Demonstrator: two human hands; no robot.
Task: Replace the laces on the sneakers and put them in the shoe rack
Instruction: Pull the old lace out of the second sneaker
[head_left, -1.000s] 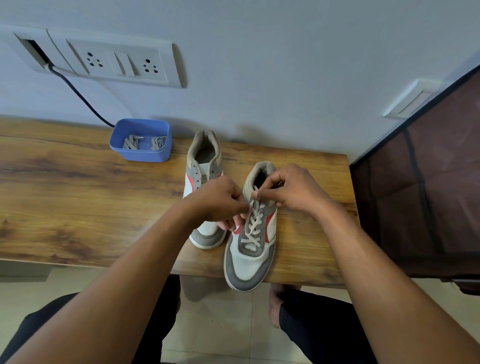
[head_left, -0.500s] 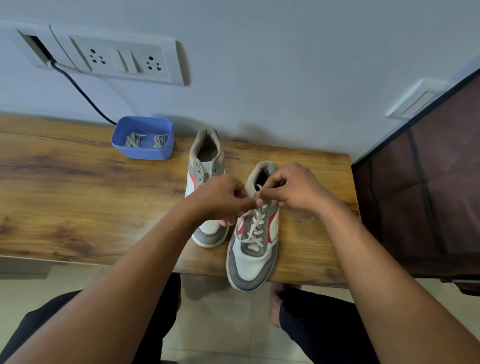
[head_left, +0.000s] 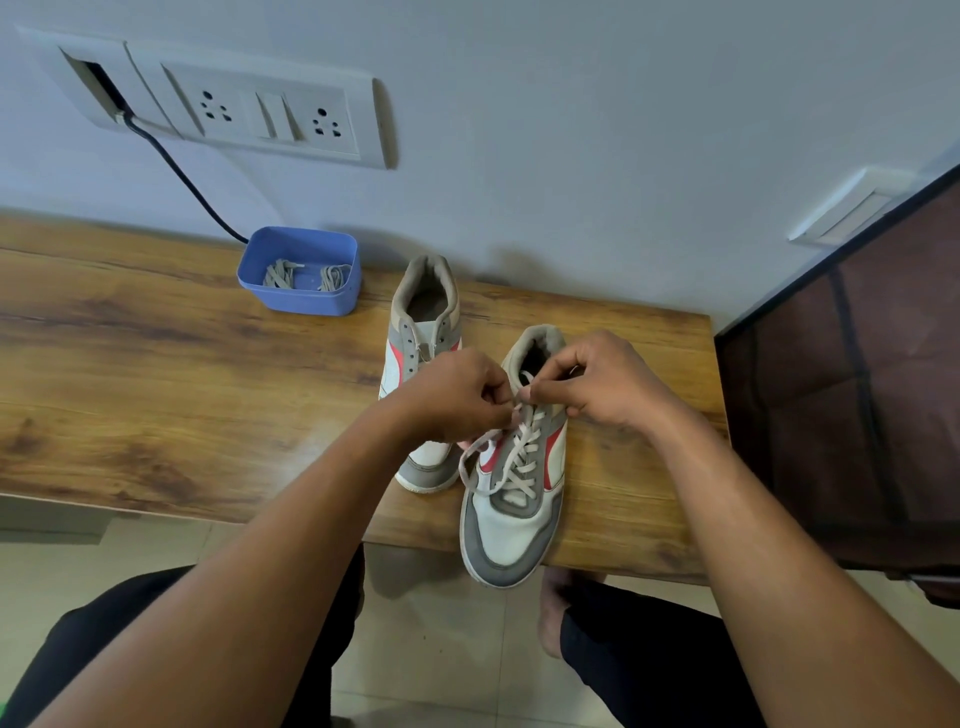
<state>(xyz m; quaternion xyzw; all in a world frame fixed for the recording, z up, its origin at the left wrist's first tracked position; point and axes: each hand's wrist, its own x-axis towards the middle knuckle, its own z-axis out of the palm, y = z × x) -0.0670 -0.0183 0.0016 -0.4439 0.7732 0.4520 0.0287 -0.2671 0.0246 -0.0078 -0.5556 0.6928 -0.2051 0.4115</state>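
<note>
lace (head_left: 523, 451) now looped out | left hand (head_left: 457, 397) fingers pinch it | right hand (head_left: 600, 387) fingers pinch it atop sneaker (head_left: 511, 530)

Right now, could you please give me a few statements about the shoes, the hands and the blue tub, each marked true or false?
1. The left hand and right hand both pinch the white lace at the top of the nearer shoe. True.
2. The farther shoe is fully laced. False: its eyelets look bare.
3. The blue tub holds grey laces. True.
4. The nearer shoe sits wholly on the table. False: its toe overhangs the table's front edge.
</note>
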